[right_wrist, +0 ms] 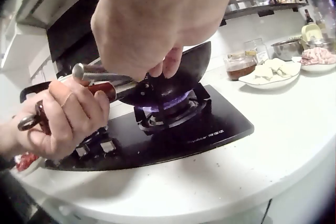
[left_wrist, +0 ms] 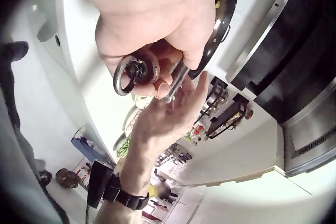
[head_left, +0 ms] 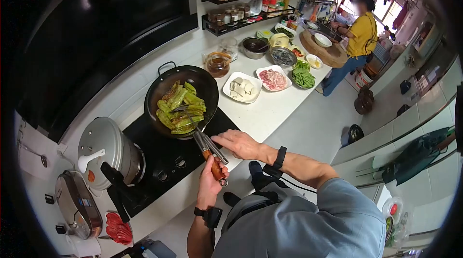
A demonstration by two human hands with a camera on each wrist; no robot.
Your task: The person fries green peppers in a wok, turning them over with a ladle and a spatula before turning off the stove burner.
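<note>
Blistered green peppers (head_left: 181, 101) lie in a black wok (head_left: 156, 77) over a lit blue flame (right_wrist: 170, 103). My left hand (head_left: 208, 181) grips the wok's wooden handle (head_left: 218, 173), which ends in a metal ring (left_wrist: 123, 77). A metal spatula (head_left: 194, 122) slants out of the wok, its tubular handle (right_wrist: 102, 74) lying along the wok handle, right at my left fingers. My right hand (head_left: 238, 143) is beside that spatula handle, fingers stretched toward it, fingertips close to the metal. In the right wrist view the back of the right hand hides part of the wok.
A pressure cooker (head_left: 102, 132) stands left of the wok on the black stove (head_left: 190, 161). Plates of white chunks (head_left: 242, 87) and sliced meat (head_left: 273, 79) and a glass jar (head_left: 217, 65) are to the right. Another person (head_left: 362, 36) in yellow stands at the far counter.
</note>
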